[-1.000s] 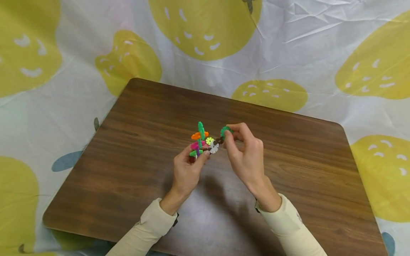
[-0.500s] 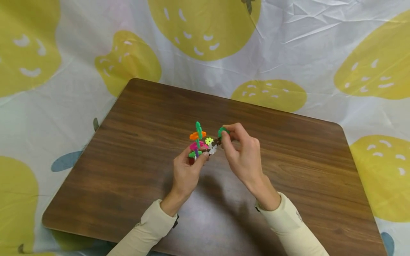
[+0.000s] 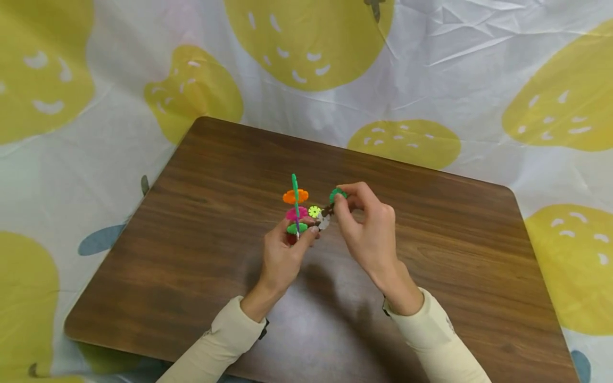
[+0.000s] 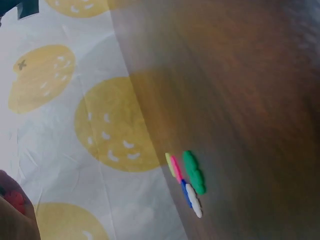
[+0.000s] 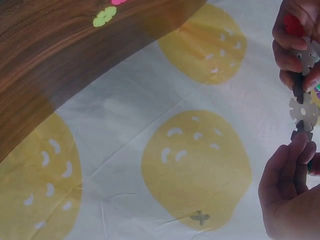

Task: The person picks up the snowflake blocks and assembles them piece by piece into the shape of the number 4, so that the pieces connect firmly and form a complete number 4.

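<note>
Over the table, both hands hold one toy built of notched snowflake discs. My left hand (image 3: 280, 258) grips its lower end, fingers around a red disc (image 5: 293, 25). Above those fingers rise a pink disc (image 3: 293, 214), an orange disc (image 3: 289, 197) and a green disc (image 3: 294, 183) seen edge-on. A dark brown arm of discs runs right, past a white disc (image 3: 323, 221) and a yellow disc (image 3: 314, 211). My right hand (image 3: 371, 234) pinches a green disc (image 3: 336, 193) at that arm's far end. In the left wrist view, only part of the left hand shows at lower left.
The brown wooden table (image 3: 230, 175) has rounded corners. Near one edge lie several loose discs: a green disc (image 4: 194, 172) and a white disc (image 4: 194, 201) in the left wrist view, a yellow disc (image 5: 104, 17) in the right wrist view. A lemon-print cloth (image 3: 297, 106) hangs behind.
The toy has turned in my left hand, so its upright green disc now shows edge-on and a little higher. My right hand shifted slightly left, then back right, still pinching the green disc.
</note>
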`<action>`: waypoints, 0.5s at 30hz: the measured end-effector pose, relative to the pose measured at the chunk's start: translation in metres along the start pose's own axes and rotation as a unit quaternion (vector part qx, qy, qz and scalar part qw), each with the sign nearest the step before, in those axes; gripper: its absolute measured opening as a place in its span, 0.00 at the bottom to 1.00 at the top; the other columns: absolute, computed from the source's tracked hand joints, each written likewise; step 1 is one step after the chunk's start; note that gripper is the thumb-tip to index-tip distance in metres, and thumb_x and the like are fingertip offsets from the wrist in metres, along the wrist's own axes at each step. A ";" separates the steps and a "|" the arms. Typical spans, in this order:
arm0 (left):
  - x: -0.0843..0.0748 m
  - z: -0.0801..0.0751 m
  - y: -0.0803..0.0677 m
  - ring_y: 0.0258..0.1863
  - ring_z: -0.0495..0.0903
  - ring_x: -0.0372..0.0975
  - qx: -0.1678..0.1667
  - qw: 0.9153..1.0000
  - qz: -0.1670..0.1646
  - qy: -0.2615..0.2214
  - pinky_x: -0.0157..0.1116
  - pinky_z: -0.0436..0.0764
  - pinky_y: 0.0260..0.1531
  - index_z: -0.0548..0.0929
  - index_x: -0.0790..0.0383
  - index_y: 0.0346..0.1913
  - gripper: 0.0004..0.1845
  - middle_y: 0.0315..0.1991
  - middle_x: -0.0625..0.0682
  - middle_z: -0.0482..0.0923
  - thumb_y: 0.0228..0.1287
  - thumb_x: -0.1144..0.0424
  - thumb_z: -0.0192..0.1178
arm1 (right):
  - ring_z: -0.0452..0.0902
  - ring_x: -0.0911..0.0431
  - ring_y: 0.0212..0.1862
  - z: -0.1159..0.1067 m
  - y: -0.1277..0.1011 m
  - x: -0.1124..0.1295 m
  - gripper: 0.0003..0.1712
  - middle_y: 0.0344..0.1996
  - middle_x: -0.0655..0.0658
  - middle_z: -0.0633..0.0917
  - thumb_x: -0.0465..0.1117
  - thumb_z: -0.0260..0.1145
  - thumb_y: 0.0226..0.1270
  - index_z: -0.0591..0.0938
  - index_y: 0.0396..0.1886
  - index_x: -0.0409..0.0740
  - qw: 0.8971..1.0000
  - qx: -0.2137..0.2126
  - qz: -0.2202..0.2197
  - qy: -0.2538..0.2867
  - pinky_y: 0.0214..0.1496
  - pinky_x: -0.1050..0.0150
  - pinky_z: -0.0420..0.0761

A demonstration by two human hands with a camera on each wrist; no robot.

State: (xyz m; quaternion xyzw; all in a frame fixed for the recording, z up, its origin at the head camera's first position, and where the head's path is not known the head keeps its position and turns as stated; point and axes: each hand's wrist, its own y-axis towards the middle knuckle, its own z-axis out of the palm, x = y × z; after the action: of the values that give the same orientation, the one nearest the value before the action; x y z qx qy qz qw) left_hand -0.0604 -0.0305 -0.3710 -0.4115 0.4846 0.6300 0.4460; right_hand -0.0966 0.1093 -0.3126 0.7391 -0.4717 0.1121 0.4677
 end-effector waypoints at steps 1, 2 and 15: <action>-0.001 0.000 0.001 0.24 0.78 0.35 0.006 1.000 0.000 -0.005 0.34 0.81 0.27 0.79 0.70 0.40 0.08 0.28 0.64 0.81 0.55 0.73 0.61 | 0.66 0.67 0.12 -0.001 0.001 0.000 0.07 0.18 0.55 0.83 0.42 0.58 0.64 0.81 0.37 0.47 1.000 -0.004 0.004 0.003 0.10 0.74 0.61; -0.001 0.000 0.001 0.24 0.78 0.35 0.013 1.000 0.000 -0.010 0.34 0.81 0.27 0.79 0.70 0.40 0.08 0.28 0.64 0.80 0.55 0.73 0.61 | 0.67 0.67 0.12 -0.001 0.001 0.000 0.07 0.17 0.55 0.83 0.43 0.58 0.63 0.81 0.37 0.48 1.000 -0.008 0.009 0.007 0.10 0.74 0.61; -0.006 -0.003 0.009 0.25 0.80 0.50 0.021 0.999 0.022 -0.023 0.33 0.82 0.26 0.79 0.70 0.39 0.09 0.29 0.66 0.80 0.53 0.76 0.60 | 0.74 0.61 0.22 -0.017 0.010 0.032 0.11 0.13 0.48 0.77 0.39 0.62 0.62 0.80 0.44 0.43 0.998 0.033 0.041 0.045 0.20 0.71 0.67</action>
State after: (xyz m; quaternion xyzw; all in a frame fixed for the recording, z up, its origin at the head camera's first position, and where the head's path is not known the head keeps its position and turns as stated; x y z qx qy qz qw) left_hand -0.0674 -0.0357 -0.3631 -0.3762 0.4967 0.6387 0.4515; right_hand -0.0827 0.1029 -0.2782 0.7280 -0.4763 0.1799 0.4592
